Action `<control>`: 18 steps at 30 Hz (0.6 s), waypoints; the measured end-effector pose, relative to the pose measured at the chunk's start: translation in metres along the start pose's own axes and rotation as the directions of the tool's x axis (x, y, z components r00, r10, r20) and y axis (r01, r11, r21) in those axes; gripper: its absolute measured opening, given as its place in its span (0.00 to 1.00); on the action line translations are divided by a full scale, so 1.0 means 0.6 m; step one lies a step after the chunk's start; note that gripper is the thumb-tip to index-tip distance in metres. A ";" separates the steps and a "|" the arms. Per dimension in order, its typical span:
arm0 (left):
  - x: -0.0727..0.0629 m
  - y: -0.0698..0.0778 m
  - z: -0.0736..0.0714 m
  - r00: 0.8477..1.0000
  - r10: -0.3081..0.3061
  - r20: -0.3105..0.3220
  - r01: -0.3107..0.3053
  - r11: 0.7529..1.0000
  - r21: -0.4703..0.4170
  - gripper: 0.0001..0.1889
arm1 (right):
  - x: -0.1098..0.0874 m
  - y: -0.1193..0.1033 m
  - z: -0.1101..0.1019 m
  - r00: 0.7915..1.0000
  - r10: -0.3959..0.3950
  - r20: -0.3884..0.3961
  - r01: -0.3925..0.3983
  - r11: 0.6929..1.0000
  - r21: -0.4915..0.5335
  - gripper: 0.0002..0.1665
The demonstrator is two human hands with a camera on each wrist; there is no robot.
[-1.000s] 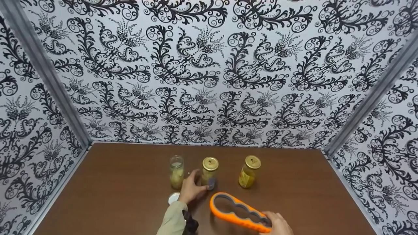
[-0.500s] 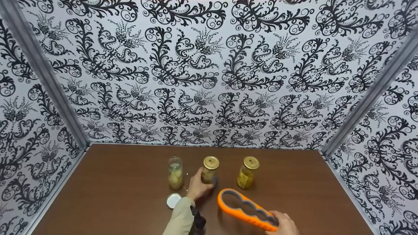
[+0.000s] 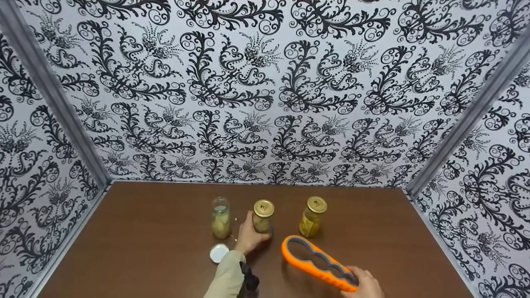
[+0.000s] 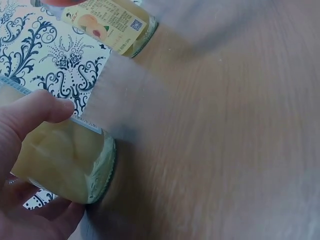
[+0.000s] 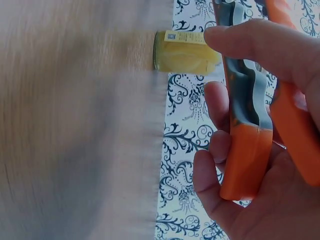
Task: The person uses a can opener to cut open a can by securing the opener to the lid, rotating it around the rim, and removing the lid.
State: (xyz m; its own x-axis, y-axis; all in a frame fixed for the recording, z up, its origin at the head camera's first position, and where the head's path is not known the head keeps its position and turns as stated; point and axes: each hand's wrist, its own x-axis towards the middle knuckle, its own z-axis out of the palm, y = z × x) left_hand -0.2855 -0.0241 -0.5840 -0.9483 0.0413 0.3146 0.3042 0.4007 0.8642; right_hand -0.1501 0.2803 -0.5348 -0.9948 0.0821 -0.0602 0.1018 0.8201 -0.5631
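In the head view my left hand (image 3: 250,238) grips the middle glass jar (image 3: 264,208), which stands upright under a gold lid. Pale yellow contents fill this jar (image 4: 62,157) in the left wrist view, with the thumb and fingers around its side. My right hand (image 3: 365,285) holds an orange jar opener (image 3: 314,270) with grey rounded notches. Its wide end reaches toward the jars, apart from them. Close up in the right wrist view, the fingers curl around the opener's orange handle (image 5: 247,162).
A second gold-lidded jar (image 3: 308,225) with a fruit label stands to the right. On the left is a lidless jar (image 3: 221,225) with pale contents. A white-sided lid (image 3: 219,253) lies on the brown table (image 3: 145,240). Patterned walls (image 3: 232,99) enclose the back and sides.
My left hand has moved slightly right and closed more fully around the middle jar. The right hand has carried the jar opener rightward and a little up in the view.
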 end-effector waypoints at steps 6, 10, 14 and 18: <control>-0.005 0.003 -0.007 0.999 -0.032 -0.002 0.032 0.999 0.028 0.32 | -0.002 0.004 -0.004 0.999 -0.003 -0.044 0.005 0.999 0.048 0.31; -0.012 0.008 -0.011 0.999 -0.048 0.009 0.048 0.998 0.034 0.33 | -0.004 0.003 -0.003 0.996 0.010 -0.087 -0.006 0.999 0.052 0.32; -0.021 0.014 -0.015 0.998 -0.049 0.039 0.048 0.998 0.028 0.35 | -0.004 -0.002 -0.005 0.989 0.019 -0.144 -0.008 0.997 0.075 0.31; -0.029 0.017 -0.018 0.996 -0.054 0.070 0.052 0.998 0.025 0.34 | -0.002 -0.016 -0.012 0.985 0.017 -0.170 0.004 0.992 0.123 0.31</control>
State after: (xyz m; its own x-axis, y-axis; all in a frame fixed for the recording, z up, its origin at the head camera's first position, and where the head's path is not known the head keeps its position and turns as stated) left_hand -0.2650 -0.0308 -0.5763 -0.9673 0.0838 0.2395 0.2521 0.4255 0.8691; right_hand -0.1498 0.2764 -0.5234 -0.9789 0.1914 0.0714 0.0974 0.7444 -0.6606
